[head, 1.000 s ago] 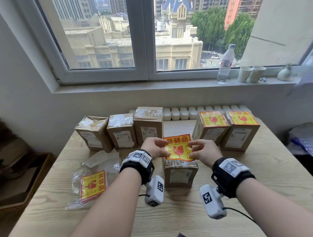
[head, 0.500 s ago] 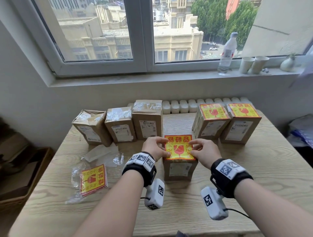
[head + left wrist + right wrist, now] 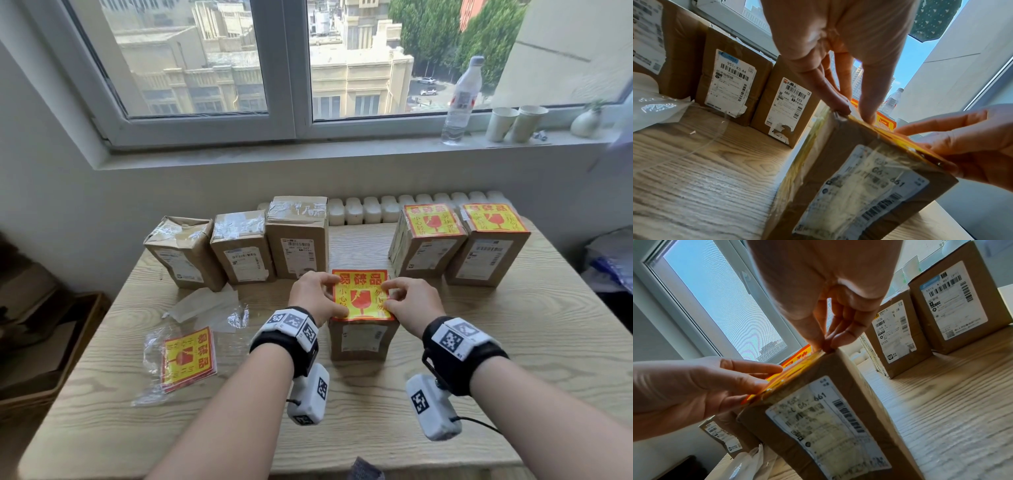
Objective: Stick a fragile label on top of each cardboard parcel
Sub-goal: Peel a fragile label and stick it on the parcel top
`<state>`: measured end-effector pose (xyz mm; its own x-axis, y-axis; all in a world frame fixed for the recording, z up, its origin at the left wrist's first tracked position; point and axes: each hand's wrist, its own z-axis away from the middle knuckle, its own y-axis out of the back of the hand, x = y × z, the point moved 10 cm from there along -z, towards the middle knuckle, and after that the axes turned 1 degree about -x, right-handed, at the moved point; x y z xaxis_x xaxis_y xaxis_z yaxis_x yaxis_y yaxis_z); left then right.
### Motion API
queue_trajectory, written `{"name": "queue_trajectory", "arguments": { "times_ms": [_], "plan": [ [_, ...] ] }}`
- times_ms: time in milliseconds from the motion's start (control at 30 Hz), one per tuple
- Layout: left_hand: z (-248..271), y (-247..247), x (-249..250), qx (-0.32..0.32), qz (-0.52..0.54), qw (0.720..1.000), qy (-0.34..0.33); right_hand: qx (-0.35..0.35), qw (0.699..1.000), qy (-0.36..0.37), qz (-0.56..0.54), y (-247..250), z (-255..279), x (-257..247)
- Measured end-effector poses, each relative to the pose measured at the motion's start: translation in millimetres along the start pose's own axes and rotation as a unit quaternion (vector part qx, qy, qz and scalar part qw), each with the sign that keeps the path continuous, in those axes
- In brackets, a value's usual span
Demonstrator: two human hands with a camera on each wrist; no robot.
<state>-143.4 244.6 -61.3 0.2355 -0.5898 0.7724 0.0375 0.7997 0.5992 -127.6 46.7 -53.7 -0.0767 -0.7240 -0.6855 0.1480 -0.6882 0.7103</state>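
Note:
A brown cardboard parcel (image 3: pixel 359 341) stands upright at the table's middle. A yellow and red fragile label (image 3: pixel 361 296) lies flat on its top. My left hand (image 3: pixel 334 294) pinches the label's left edge between thumb and fingers. My right hand (image 3: pixel 390 295) pinches its right edge the same way. In the right wrist view my right hand's fingertips (image 3: pixel 840 340) meet at the parcel's top edge. Three unlabelled parcels (image 3: pixel 243 248) stand in a row at the back left. Two parcels with labels on top (image 3: pixel 431 222) stand at the back right.
A clear bag holding a stack of fragile labels (image 3: pixel 188 359) lies at the front left, with peeled backing paper (image 3: pixel 202 301) behind it. A white radiator (image 3: pixel 370 209) runs behind the wooden table (image 3: pixel 548 342). A bottle (image 3: pixel 460 102) and paper cups (image 3: pixel 515 123) stand on the windowsill.
Both hands lowered the label from a tilt above the middle parcel until it lies flat on the top. They keep their hold on its edges.

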Motion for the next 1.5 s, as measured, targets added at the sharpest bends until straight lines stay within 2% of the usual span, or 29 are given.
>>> {"name": "queue_trajectory", "arguments": {
  "times_ms": [267,400,600,667,767,900,967,1067,1233,1300,1400,1500],
  "plan": [
    [-1.1,-1.7,1.3,0.017,-0.068,0.998,-0.006,0.006,1.0,0.001,0.013,-1.6,-1.3,-0.3],
    [-1.1,4.8,-10.8,0.025,-0.099,0.995,0.019,0.003,1.0,0.0,0.015,-2.8,-1.7,0.3],
    [-5.1,4.5,-6.3,0.005,-0.1,0.995,0.011,0.003,0.994,0.029,0.102,-0.3,-2.8,-8.9],
    [-6.9,-1.1,2.1,-0.026,-0.101,0.994,0.0,-0.033,0.987,0.057,0.148,-8.7,-5.7,-15.9],
    [-8.2,-15.0,9.1,-0.09,-0.14,0.986,-0.003,-0.116,0.973,0.058,0.189,-28.4,-8.3,-15.7],
    [-12.2,-22.4,1.1,-0.126,-0.191,0.973,0.008,-0.15,0.969,0.038,0.192,-29.7,-12.3,-5.7],
    [-13.7,-16.6,-9.2,-0.117,-0.155,0.981,0.021,-0.153,0.972,0.03,0.176,-25.9,-12.9,-0.4],
    [-11.3,-2.1,-29.9,-0.107,-0.069,0.989,0.078,-0.134,0.984,-0.004,0.117,-15.6,-14.8,14.3],
    [1.4,-11.0,-38.3,-0.145,0.094,0.97,0.173,-0.131,0.989,-0.073,0.005,-16.7,-12.8,36.1],
    [1.4,-23.2,-30.6,-0.155,0.12,0.964,0.181,-0.138,0.986,-0.09,-0.015,-19.1,-10.2,35.3],
    [-6.2,-25.0,-18.3,-0.115,0.12,0.971,0.171,-0.12,0.989,-0.083,-0.001,-9.6,-11.7,28.7],
    [-12.1,-27.0,-9.2,-0.103,0.14,0.969,0.175,-0.105,0.992,-0.074,-0.014,3.6,-17.8,25.6]
  ]
}}
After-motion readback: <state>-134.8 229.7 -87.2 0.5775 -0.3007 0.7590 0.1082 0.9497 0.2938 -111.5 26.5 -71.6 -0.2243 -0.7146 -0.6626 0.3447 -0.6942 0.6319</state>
